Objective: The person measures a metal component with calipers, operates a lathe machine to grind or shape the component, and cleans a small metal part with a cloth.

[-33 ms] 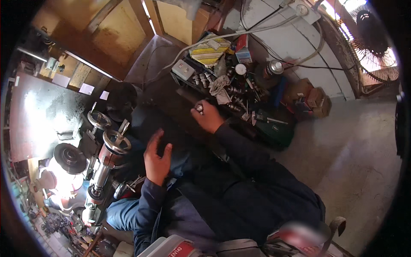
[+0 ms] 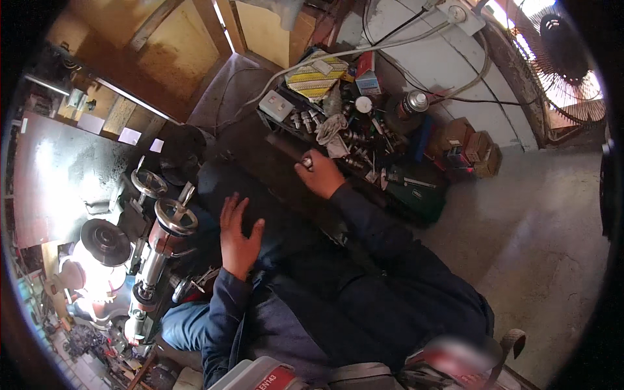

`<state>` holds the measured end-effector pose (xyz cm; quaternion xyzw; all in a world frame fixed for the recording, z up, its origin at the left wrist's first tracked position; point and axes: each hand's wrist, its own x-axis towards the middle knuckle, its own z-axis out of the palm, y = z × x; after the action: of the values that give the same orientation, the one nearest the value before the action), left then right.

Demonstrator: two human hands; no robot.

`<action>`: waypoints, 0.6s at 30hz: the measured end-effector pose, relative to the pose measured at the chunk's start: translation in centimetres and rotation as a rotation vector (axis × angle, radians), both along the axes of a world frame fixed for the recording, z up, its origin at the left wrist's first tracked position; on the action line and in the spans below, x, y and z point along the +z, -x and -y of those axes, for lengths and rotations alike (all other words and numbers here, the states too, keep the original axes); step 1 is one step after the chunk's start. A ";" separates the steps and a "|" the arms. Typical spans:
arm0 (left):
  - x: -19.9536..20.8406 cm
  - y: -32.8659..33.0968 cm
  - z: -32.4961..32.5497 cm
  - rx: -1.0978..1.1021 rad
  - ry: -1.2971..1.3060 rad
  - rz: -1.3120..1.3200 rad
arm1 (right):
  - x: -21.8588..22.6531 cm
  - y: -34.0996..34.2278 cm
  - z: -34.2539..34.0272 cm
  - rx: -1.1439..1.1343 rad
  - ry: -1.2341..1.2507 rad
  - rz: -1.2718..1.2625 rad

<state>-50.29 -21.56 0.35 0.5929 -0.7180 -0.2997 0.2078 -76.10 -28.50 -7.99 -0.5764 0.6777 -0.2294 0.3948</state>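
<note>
My right hand (image 2: 323, 175) is closed around a small shiny metal piece (image 2: 307, 162), in front of the tool-covered bench. A narrow, blurred brownish bar (image 2: 285, 145) runs up and left from those fingers; whether it joins the metal piece, I cannot tell. My left hand (image 2: 239, 244) hovers over my dark trousers with its fingers stretched and thumb apart, holding nothing. To its left stands a lathe tailstock with a metal handwheel (image 2: 176, 217) and a bright steel barrel (image 2: 152, 265).
On the bench lie metal tool holders (image 2: 306, 121), a crumpled rag (image 2: 332, 130), a caliper (image 2: 411, 180) and a spray can (image 2: 415, 103). Small cardboard boxes (image 2: 478, 147) stand at the right. A cable (image 2: 344, 54) crosses behind. A lit lamp (image 2: 104, 276) glares at left.
My right hand has shifted slightly right, still closed on the metal piece. The fingers of my left hand have spread a little more. The view has moved slightly.
</note>
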 end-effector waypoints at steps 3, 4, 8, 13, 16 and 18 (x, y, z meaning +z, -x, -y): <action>-3.2 0.9 -0.3 -0.032 0.072 0.401 | 1.1 4.0 0.3 0.066 -0.005 -0.333; -3.5 1.0 0.0 -0.037 0.076 0.406 | 0.5 5.5 0.3 0.059 -0.002 -0.328; -5.8 0.8 1.5 0.333 0.045 0.136 | -0.7 8.0 1.3 0.022 0.231 -0.572; -6.9 -1.4 4.0 0.498 -0.081 -0.173 | -0.7 6.4 3.4 -0.145 0.095 -0.548; -7.0 -3.2 4.2 0.588 -0.400 -0.284 | -4.4 6.0 4.2 -0.174 0.037 -0.596; -10.4 -6.0 3.2 0.554 -0.454 -0.555 | -5.2 5.2 4.0 -0.187 0.293 -0.765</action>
<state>-44.25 -24.74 -10.03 0.6903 -0.3653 -0.5304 0.3297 -81.30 -32.53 -13.23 -0.6061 0.7850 -0.1276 0.0061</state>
